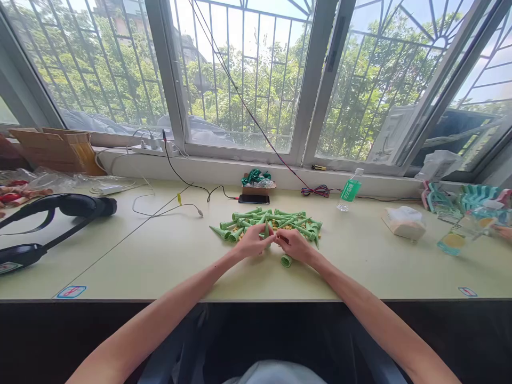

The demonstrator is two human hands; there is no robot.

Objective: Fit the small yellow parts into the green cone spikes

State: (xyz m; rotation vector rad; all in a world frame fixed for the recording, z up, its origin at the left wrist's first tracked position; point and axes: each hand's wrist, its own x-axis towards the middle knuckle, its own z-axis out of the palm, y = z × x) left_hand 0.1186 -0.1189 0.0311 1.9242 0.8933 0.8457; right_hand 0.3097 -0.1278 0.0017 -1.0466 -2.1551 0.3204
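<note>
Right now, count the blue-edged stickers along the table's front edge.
2: the left sticker sits at the front left, near the black headset; the right sticker sits at the front right. Others may be hidden.

Two bare arms of one person, seen from the wearer's own head. The left forearm (168, 314) is long and slim, uncovered from the wrist to where the lower edge cuts it off; the right forearm (372, 320) looks the same. The left hand (253, 242) and right hand (296, 245) are bare, with slender fingers; nails and finer marks are too small to make out. At bottom centre shows a rounded patch of pale grey-blue cloth (276, 373), plain and smooth, part of the person's clothing. Beside it lie dark folds of fabric (192, 341); whether they are clothing cannot be told
</note>
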